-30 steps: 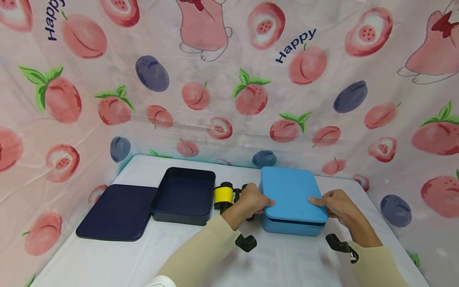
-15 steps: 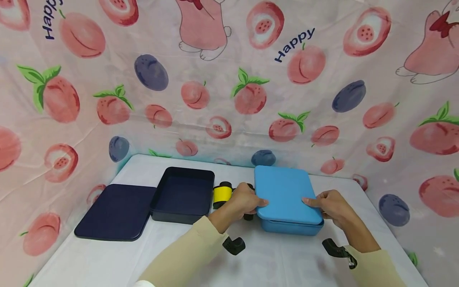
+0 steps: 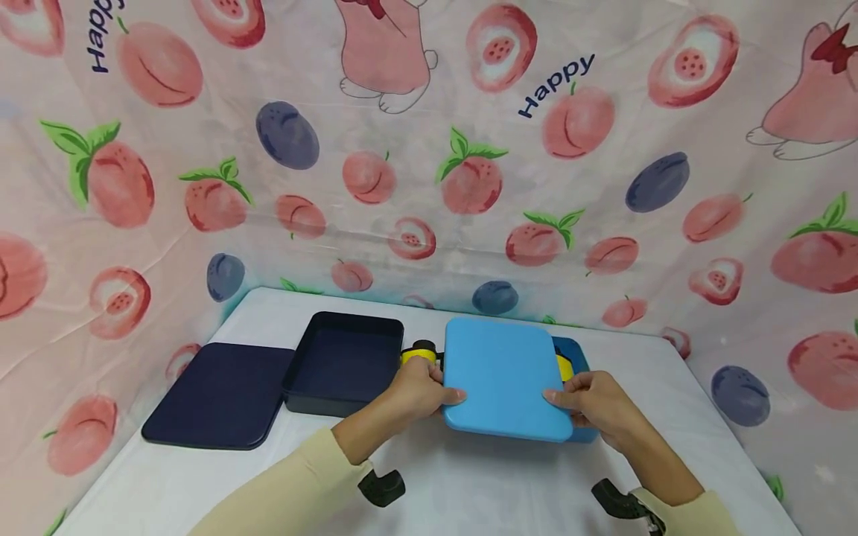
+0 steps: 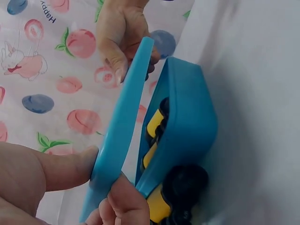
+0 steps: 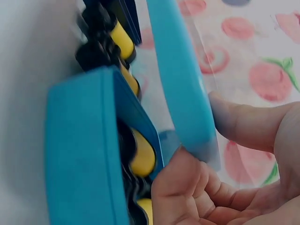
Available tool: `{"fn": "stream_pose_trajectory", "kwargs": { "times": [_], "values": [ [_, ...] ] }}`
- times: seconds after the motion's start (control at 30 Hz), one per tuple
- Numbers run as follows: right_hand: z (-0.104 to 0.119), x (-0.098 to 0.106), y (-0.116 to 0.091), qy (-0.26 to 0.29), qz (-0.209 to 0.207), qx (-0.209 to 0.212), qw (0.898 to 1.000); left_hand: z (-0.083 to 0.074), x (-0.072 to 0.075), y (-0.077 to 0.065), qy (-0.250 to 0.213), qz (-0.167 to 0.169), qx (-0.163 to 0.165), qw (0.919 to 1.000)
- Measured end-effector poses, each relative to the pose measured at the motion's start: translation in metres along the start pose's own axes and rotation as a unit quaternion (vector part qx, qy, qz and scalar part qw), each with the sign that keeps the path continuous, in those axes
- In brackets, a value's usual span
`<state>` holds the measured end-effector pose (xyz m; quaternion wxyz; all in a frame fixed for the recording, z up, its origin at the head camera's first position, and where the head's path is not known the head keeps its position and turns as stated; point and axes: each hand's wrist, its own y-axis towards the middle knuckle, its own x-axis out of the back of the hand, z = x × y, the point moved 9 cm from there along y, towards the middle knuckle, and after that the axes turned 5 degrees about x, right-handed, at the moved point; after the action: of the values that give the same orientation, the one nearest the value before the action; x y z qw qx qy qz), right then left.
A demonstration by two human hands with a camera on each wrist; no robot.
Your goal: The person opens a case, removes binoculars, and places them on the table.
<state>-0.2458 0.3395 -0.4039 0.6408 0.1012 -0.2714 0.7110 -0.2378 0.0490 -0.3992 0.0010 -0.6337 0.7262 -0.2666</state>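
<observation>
Both hands hold a light blue lid (image 3: 503, 380), lifted apart from its blue box (image 4: 192, 108). My left hand (image 3: 413, 388) pinches the lid's left edge, thumb on top and fingers beneath. At the opposite edge, my right hand (image 3: 598, 406) grips with its thumb on top too. Inside the box lie yellow and black binoculars (image 5: 143, 154), partly hidden by the lid in the head view. A second pair of yellow and black binoculars (image 3: 421, 356) rests on the table left of the box, mostly covered by the left hand and lid.
An uncovered dark navy box (image 3: 345, 365) stands left of the binoculars, with a flat navy lid (image 3: 221, 394) lying beside it. All sit on a white-covered table (image 3: 469, 491). A fruit-print cloth (image 3: 402, 186) hangs behind the table.
The lid has come off the blue box and moved left and toward me, with both hands holding it. The binoculars inside the box now show.
</observation>
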Motion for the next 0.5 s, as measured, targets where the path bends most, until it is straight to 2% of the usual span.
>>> {"fn": "stream_pose_trajectory", "kwargs": {
  "times": [0.13, 0.23, 0.37, 0.5],
  "values": [
    [0.002, -0.011, -0.007, 0.014, 0.007, -0.008, 1.000, 0.009, 0.010, -0.008, 0.007, 0.000, -0.007, 0.9999],
    [0.003, -0.019, -0.011, 0.021, 0.009, -0.013, 1.000, 0.017, 0.015, -0.014, -0.005, 0.015, -0.010, 0.9998],
    [0.003, -0.032, -0.018, 0.042, 0.019, -0.020, 0.999, 0.034, 0.019, -0.022, -0.035, 0.042, 0.002, 0.9985],
    [0.000, -0.049, -0.025, 0.057, 0.032, -0.029, 0.997, 0.052, 0.026, -0.031, -0.052, 0.049, 0.017, 0.9973]
  ]
}}
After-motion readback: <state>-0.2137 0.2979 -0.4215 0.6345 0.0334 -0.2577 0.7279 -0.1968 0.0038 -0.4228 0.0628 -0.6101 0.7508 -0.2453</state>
